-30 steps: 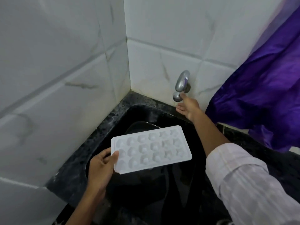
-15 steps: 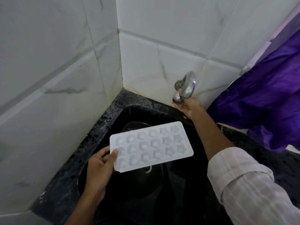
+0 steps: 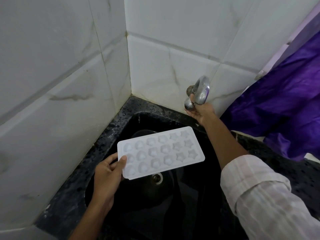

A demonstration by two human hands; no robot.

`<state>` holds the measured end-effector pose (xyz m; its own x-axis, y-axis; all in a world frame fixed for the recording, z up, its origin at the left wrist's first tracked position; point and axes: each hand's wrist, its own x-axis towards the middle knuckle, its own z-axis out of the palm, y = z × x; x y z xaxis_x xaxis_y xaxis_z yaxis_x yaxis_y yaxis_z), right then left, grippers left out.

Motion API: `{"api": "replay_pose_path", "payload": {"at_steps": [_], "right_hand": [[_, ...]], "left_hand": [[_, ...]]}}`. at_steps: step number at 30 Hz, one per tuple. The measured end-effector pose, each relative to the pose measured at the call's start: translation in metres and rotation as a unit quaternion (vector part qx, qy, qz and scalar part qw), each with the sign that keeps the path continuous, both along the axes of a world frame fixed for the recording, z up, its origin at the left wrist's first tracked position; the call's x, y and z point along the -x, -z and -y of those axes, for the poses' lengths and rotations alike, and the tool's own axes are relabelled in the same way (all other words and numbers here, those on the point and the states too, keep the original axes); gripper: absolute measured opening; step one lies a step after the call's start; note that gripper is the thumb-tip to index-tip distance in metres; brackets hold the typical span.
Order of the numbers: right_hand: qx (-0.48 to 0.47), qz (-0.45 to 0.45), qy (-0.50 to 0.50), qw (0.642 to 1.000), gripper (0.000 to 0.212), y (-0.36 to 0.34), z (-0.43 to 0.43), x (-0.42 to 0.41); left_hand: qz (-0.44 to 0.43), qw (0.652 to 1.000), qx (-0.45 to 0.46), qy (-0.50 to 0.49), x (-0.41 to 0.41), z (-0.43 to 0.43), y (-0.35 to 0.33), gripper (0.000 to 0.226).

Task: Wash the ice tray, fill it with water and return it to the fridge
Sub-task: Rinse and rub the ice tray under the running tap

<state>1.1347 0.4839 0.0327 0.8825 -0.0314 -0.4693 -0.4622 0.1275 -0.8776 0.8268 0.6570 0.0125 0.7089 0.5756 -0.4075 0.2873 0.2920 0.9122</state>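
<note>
Our left grip pinches one short end of the ice tray, thumb on top, holding it roughly level over the sink, above the drain. Our right grip curls round the tap. The tray looks light, thin and bendy, probably slippery when wet. Once it's full, we judge it best held by both short ends.

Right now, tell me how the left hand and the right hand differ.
The left hand pinches the white ice tray by one end over the black sink; the right hand grips the metal tap at the wall. The left forearm is bare; the right wears a pale sleeve. Both hold something.
</note>
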Motion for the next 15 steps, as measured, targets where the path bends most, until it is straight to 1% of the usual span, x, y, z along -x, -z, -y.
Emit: {"api": "replay_pose_path", "payload": {"at_steps": [4,10,15], "right_hand": [[-0.003,0.006,0.005,1.0,0.019,0.0,-0.0018,0.0028],[-0.003,0.008,-0.008,1.0,0.026,-0.0001,0.001,0.0036],[0.002,0.005,-0.006,1.0,0.018,-0.0023,-0.0008,0.0068]], "left_hand": [[0.005,1.0,0.001,-0.005,0.0004,-0.0009,0.0008,0.019],[0.002,1.0,0.001,-0.008,0.0007,-0.0034,0.0062,0.028],[0.005,1.0,0.004,-0.01,0.0005,-0.0034,0.0074,0.027]]}}
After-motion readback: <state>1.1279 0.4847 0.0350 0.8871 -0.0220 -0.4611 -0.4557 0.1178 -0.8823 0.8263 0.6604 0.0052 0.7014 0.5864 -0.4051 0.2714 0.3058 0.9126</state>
